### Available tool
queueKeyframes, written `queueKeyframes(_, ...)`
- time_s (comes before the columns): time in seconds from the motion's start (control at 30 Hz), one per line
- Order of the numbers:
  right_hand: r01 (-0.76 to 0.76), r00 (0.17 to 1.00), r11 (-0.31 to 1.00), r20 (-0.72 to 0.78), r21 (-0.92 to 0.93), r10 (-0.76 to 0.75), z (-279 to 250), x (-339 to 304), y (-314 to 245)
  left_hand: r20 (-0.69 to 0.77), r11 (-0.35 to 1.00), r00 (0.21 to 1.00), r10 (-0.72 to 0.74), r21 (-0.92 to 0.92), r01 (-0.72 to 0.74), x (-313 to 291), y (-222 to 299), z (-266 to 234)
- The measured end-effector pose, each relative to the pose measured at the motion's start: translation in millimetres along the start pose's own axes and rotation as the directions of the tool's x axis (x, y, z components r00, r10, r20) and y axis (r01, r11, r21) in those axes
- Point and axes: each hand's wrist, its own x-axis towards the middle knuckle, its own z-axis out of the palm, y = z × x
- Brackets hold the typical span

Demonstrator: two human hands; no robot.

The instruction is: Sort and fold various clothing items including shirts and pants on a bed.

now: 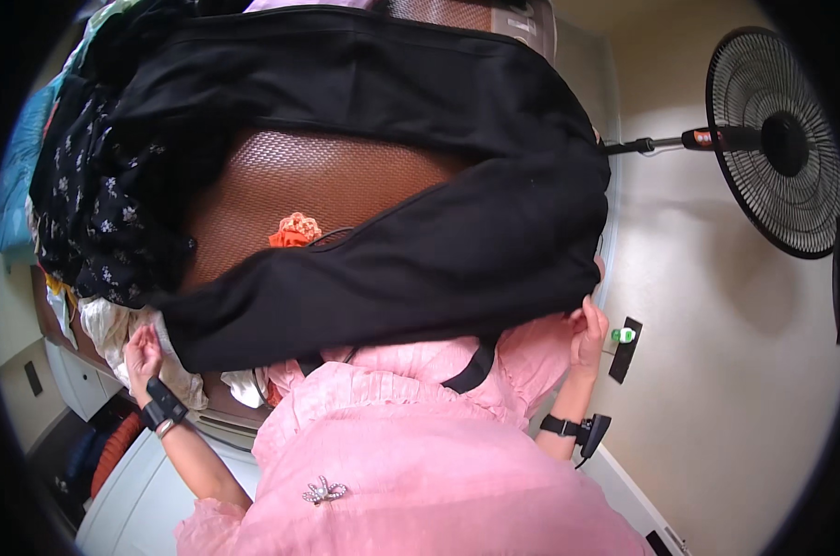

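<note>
Black trousers (pixel 392 250) are spread in front of me, one leg across the far side and the other close to my body. Their two legs join at the right. My right hand (pixel 587 338) pinches the trousers' near right corner between thumb and fingers. My left hand (pixel 143 360) is beside the hem of the near leg, fingers loosely curled and slightly apart, with no cloth visible in them. Behind that hand lies white cloth (pixel 114 324). Between the trouser legs, an orange crocheted piece (pixel 295 230) rests on the brown woven mat (pixel 281 176).
A dark floral garment (pixel 105 204) is heaped at the left, by a turquoise cloth (pixel 17 176). A black standing fan (pixel 781 144) is at the far right, near the pale wall (pixel 698 371). White drawers (pixel 82 380) are at lower left.
</note>
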Motion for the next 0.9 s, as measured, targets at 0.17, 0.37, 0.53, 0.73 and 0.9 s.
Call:
queueKeyframes(0.17, -0.302, 0.949, 0.953, -0.087, 0.027, 0.303, -13, 25, 3, -0.387, 0.740, 0.861, 0.329, 0.672, 0.020, 3, -77, 109)
queueKeyframes(0.37, -0.264, 0.963, 0.907, 0.140, 0.327, 0.230, 16, 40, -3, -0.286, 0.583, 0.954, 0.095, 0.792, 0.179, -26, -89, 114)
queueKeyframes(0.53, -0.331, 0.943, 0.858, 0.092, 0.392, 0.321, 14, 49, -8, -0.102, -0.157, 0.756, 0.646, 0.952, 0.262, -13, -102, 76)
queueKeyframes(0.73, 0.209, 0.905, 0.955, -0.411, 0.210, -0.108, 17, 48, -53, -0.217, -0.111, 0.825, 0.522, 0.942, 0.318, -47, -135, 137)
queueKeyframes(0.9, 0.502, 0.597, 0.863, -0.699, -0.057, -0.394, 38, 9, -112, -0.229, 0.886, 0.972, 0.062, 0.461, 0.052, -85, -56, 171)
